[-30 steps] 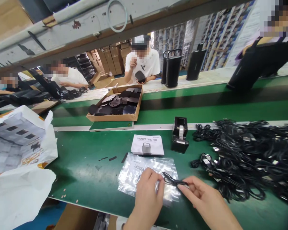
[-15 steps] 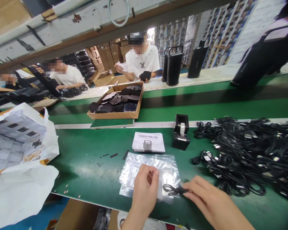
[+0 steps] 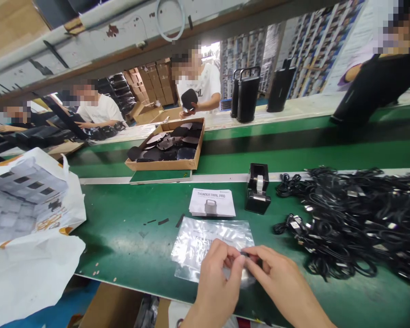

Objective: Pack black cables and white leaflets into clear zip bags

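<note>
Clear plastic bags (image 3: 187,243) lie on the green bench, and a printed leaflet shows through the top one. My left hand (image 3: 220,275) is closed in a pinch at the right part of the top bag, on its film. Fingertips of my right hand (image 3: 276,275) meet it there, closed on a small black coiled cable (image 3: 245,253), mostly hidden by the fingers. Just beyond the bags sits a stack of printed leaflets (image 3: 212,202). To the right spreads a large pile of black cables (image 3: 348,223) with USB plugs.
A black tape dispenser (image 3: 258,189) stands behind my right hand. Further back is a cardboard tray (image 3: 164,165) of dark parts. A large white sack (image 3: 34,264) stands at left. Black speakers (image 3: 248,98) line the far ledge, where several people work.
My right hand has moved left with the cable, bringing it to my left hand over the bag. My left hand has shifted slightly right. A co-worker across has raised a dark part.
</note>
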The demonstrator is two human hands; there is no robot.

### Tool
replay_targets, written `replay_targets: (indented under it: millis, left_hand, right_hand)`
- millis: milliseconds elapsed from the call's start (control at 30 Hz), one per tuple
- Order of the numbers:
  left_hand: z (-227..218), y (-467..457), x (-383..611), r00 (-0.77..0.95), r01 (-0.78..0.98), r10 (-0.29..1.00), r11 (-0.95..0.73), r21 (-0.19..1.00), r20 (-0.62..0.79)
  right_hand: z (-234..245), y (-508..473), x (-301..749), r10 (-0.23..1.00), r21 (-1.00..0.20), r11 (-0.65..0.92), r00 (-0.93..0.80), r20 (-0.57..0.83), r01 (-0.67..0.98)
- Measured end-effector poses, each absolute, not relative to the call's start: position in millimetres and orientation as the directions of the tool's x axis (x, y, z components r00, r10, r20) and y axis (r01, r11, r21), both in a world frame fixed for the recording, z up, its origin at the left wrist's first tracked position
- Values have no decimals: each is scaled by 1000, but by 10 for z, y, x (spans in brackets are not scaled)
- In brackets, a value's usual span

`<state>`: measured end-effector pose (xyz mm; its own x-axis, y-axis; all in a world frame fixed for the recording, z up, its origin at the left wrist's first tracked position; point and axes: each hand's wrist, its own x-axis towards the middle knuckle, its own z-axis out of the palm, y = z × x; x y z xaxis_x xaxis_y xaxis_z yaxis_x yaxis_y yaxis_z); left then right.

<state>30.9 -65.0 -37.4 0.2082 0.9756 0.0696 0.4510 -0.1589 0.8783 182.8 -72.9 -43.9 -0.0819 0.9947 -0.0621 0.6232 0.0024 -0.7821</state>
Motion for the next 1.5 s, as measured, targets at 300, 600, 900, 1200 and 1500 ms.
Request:
replay_targets:
  millis: [300,600,900,1200,1500]
  left_hand:
    - [126,-321,50,-82,197,974,-191,962,210]
    - [67,-40,-239,277,-332,942,-90,939,188]
    - [59,-180,-94,227,-84,974,-5,996,24]
    - [32,-148,-105,82,62,991,-110,992,105]
    - [3,-76,-259,133,46,991,-31,998,25]
  right_hand:
    - [490,-183,1673,835,-771,302,-546,-70,561]
    - [1456,161,1602,608,-632,615,-794,0,471]
    - [814,-31,2141,785,-427,595,-607,125,681]
    - [53,-143,1954,975,-857,131,-222,19,499]
    - [38,-59,1980,973,-889,197,-190,127,413]
